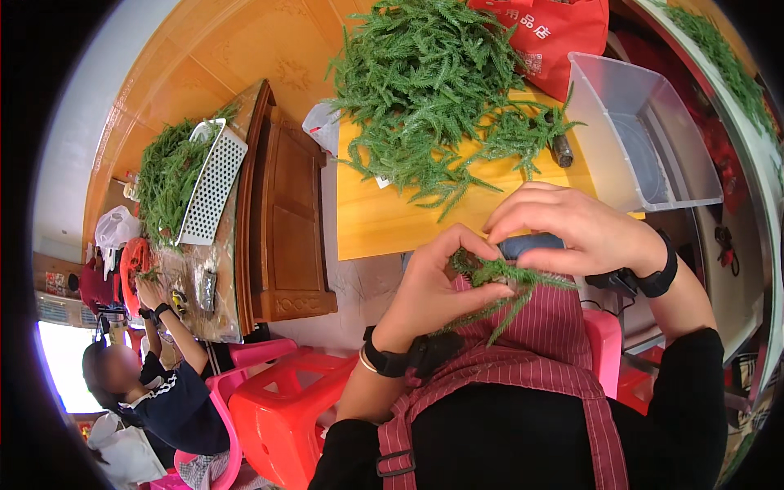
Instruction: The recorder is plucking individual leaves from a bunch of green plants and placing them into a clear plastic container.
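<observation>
Low over my lap, my left hand (433, 282) pinches a green artificial pine sprig (523, 280) between thumb and fingers. Several of its needled branches stick out below and to the right. My right hand (572, 229) curls in from the other side, its thumb and fingertips at the top of the same sprig; its exact grip is partly hidden. Beyond both hands, a big heap of similar green sprigs (425, 82) covers much of the yellow table (367, 224). A smaller bunch (518, 135) lies at the heap's right, beside a dark cylindrical object (562, 151).
A clear plastic bin (678, 135) stands right of the table, with a red bag (563, 37) behind it. At left, another person (184, 408) works at a second table holding a white perforated basket (214, 184) and more greenery. A red stool (282, 412) stands left of me.
</observation>
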Available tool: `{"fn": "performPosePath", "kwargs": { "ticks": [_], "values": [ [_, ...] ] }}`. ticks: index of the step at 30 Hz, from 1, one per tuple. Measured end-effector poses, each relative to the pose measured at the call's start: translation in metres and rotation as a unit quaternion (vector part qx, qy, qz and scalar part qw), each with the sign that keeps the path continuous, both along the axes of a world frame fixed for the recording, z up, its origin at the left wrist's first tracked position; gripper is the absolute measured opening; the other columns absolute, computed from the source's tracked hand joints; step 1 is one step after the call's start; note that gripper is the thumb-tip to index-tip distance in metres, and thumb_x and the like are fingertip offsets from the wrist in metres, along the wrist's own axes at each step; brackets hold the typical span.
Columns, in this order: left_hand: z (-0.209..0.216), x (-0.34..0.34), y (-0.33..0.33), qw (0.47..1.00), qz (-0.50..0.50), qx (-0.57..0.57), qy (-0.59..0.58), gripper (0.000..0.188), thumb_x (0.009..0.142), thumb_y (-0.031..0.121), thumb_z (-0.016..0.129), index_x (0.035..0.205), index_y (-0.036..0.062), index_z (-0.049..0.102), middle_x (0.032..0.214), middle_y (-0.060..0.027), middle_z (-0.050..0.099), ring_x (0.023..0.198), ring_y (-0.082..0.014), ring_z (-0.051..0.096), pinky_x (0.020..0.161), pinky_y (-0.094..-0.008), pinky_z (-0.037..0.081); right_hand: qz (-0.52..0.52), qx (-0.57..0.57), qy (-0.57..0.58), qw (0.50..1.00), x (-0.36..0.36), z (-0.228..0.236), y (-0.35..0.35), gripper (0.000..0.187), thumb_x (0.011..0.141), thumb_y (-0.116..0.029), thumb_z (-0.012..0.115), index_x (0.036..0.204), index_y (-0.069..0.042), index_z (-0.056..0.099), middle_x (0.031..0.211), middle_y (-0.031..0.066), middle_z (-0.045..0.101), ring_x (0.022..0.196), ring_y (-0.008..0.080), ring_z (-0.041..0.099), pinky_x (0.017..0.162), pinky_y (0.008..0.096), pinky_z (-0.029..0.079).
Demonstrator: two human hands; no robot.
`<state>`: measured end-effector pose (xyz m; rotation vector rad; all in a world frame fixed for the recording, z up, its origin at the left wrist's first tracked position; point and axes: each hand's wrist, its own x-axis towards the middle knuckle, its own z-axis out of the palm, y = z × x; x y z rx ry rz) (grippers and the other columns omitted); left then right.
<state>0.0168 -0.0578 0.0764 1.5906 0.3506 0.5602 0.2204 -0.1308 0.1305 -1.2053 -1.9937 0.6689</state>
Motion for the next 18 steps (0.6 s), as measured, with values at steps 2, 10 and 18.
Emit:
{"fn": "performPosePath", "kwargs": {
  "ticks": [2, 10, 18],
  "values": [
    [0.0001, -0.0014, 0.0, 0.997, -0.046, -0.056, -0.022, 0.033, 0.07, 0.001, 0.076, 0.093, 0.0038, 0.053, 0.089, -0.0006, 0.059, 0.083, -0.0068, 0.055, 0.074, -0.0238, 0.046, 0.052, 0.038, -0.025, 0.998, 0.0028, 0.0035, 0.0026, 0.021, 0.076, -0.011, 0.067, 0.094, -0.005, 0.06, 0.09, 0.0057, 0.063, 0.087, 0.0258, 0.057, 0.077, 0.0339, 0.046],
    [0.0024, -0.0017, 0.0037, 0.976, -0.143, -0.15, -0.062, 0.038, 0.068, -0.005, 0.075, 0.096, 0.0036, 0.05, 0.096, -0.0033, 0.056, 0.089, -0.0105, 0.057, 0.079, -0.0256, 0.047, 0.144, -0.013, 0.015, 0.989, 0.0081, 0.0038, 0.0083, 0.012, 0.072, -0.012, 0.071, 0.081, -0.008, 0.065, 0.081, 0.0023, 0.064, 0.078, 0.0226, 0.058, 0.07, 0.0323, 0.045],
    [0.0019, -0.0001, 0.0068, 0.971, -0.175, -0.15, -0.058, 0.038, 0.069, -0.005, 0.074, 0.096, 0.0031, 0.05, 0.094, -0.0037, 0.057, 0.09, -0.011, 0.057, 0.081, -0.0261, 0.047, 0.16, -0.008, 0.008, 0.987, 0.0074, 0.0044, 0.007, 0.013, 0.072, -0.016, 0.073, 0.078, -0.009, 0.065, 0.075, 0.0005, 0.062, 0.071, 0.0204, 0.056, 0.063, 0.0303, 0.045]
  ]
}}
